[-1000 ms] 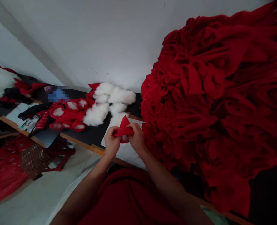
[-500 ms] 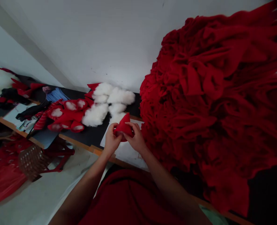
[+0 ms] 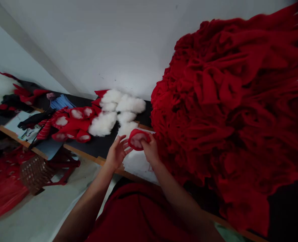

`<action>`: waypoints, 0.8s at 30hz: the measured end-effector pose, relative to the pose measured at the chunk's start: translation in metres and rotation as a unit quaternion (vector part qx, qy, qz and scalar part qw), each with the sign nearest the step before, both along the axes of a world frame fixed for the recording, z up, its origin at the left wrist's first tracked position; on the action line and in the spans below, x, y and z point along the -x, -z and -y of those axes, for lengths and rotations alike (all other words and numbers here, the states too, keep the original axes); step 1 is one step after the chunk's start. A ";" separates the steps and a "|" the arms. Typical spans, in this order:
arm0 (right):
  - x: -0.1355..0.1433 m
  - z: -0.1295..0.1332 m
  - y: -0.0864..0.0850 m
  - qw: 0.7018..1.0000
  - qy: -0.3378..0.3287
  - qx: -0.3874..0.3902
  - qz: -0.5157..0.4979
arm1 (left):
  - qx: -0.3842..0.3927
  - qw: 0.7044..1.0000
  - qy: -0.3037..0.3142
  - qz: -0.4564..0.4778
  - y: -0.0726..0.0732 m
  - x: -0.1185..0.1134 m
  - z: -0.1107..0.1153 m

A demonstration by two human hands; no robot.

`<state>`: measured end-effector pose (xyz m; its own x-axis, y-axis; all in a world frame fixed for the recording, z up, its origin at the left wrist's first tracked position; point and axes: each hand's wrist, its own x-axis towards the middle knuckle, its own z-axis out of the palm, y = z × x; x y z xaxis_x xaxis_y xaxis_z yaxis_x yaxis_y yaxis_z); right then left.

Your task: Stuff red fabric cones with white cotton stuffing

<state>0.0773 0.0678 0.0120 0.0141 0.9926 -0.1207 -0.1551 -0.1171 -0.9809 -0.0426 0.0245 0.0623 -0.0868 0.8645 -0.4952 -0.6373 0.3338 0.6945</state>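
A red fabric piece with white filling in its round opening is pinched in my right hand, the thumb pressing at the opening. Its pointed end does not show. My left hand is just left of the piece, fingers spread, the fingertips near or touching its edge. Under both hands lies a white sheet on the dark table. Tufts of white stuffing sit right behind the piece. Left of these are several filled red pieces with their white filling showing.
A tall heap of red cloth pieces covers the right of the table, against the wall. Blue strips and a black item lie further left. Below the table's wooden edge stand a brown stool and a red bag.
The red piece has turned from point-up to opening-toward-me, so its filling shows. My left hand has let go and spread its fingers; my right hand keeps hold, slightly further right.
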 end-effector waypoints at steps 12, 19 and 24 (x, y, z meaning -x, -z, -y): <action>0.011 0.036 -0.020 0.900 -0.029 -0.345 0.263 | 0.032 0.971 -0.141 0.192 -0.003 -0.011 -0.023; 0.025 0.032 -0.011 0.869 -0.123 -0.362 0.313 | 0.029 0.974 -0.080 0.208 0.004 -0.013 -0.017; 0.005 0.023 0.001 0.931 -0.102 -0.275 0.219 | 0.046 0.976 -0.137 0.162 0.012 0.013 -0.015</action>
<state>0.0722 0.0443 0.0108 -0.2531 0.8901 0.3790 0.2433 0.4378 -0.8656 -0.0553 0.0396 0.0501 -0.1348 0.7810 -0.6099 -0.8929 0.1712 0.4165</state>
